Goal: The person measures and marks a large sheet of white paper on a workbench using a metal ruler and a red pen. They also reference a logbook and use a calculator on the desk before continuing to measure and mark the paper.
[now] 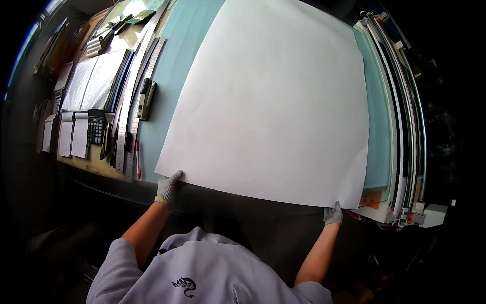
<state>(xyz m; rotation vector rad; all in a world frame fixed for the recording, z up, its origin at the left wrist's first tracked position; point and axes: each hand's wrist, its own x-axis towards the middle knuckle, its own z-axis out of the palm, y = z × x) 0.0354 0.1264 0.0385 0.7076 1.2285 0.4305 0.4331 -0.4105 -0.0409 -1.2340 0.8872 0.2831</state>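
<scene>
A very large white sheet of paper (273, 106) lies over a pale blue-green table top (174, 76), its near edge reaching past the table's front. My left hand (167, 188), in a grey knitted glove with a yellow cuff, pinches the sheet close to its near left corner, thumb on top. At the near edge, a little in from the right corner, my right hand (333, 215) grips the paper the same way in a grey glove. The fingers of both hands are hidden under the sheet. The paper's right edge is slightly wavy.
Left of the sheet are a black stapler (146, 99), a red pen (137, 158), steel rulers (123, 137), a black calculator (96, 126), an open folder (93, 81) and notepads (80, 134). Long metal rails (405, 116) run along the table's right side.
</scene>
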